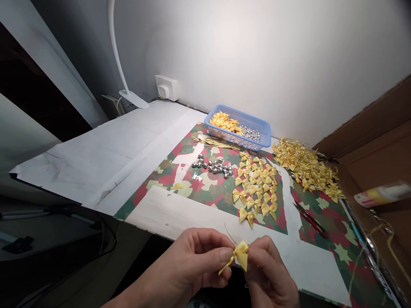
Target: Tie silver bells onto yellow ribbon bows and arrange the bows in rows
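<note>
A small yellow ribbon bow (241, 253) is held between my two hands, just past the table's front edge. My left hand (201, 259) pinches its left side between thumb and fingers. From the right, my right hand (269, 269) grips the bow's other side, its fingertips partly hidden behind the ribbon. A thin gold cord sticks up from behind the bow. Beyond my hands, several loose yellow bows (255, 188) lie in rows on a camouflage-patterned sheet (205, 192). Left of them sit several small silver bells (220, 167).
A blue basket (265, 136) at the wall holds yellow bows and silver pieces. Gold cords (218, 142) lie before it. A heap of corded bows (305, 164) stands right, near tweezers-like red-handled tool (311, 220), a bottle (382, 193) and a cardboard box (369, 171). A lamp (135, 99) stands back left.
</note>
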`<action>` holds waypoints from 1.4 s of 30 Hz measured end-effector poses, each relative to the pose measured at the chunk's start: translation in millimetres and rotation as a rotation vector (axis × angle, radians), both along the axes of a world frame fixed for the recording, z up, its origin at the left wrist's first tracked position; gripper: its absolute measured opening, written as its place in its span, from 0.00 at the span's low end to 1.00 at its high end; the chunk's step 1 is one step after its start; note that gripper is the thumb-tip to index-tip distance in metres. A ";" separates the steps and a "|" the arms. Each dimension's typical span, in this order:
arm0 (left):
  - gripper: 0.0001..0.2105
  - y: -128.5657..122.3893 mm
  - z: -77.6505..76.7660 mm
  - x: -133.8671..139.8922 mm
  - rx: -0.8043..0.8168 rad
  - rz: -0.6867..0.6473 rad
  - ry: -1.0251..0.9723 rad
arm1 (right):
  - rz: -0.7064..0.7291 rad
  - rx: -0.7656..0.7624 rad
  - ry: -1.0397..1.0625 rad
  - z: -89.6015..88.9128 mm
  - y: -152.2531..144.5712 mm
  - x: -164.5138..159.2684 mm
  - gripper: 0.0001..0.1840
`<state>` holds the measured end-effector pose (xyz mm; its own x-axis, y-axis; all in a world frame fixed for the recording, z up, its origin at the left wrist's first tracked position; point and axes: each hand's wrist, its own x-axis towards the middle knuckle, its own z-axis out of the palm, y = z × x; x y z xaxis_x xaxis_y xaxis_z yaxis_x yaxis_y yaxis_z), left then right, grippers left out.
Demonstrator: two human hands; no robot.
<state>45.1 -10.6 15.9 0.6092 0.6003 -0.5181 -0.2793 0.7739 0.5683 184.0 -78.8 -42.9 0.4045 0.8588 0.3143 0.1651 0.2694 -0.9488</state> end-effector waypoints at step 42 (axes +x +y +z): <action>0.08 1.7 3.7 -2.7 0.261 -0.042 0.162 | 0.081 -0.033 -0.018 -8.6 -1.0 7.7 0.08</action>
<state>42.4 -8.9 19.6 0.5583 0.7022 -0.4419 -0.1402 0.6048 0.7840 191.6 -79.8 -51.5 0.3275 0.8987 0.2917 0.1612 0.2511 -0.9544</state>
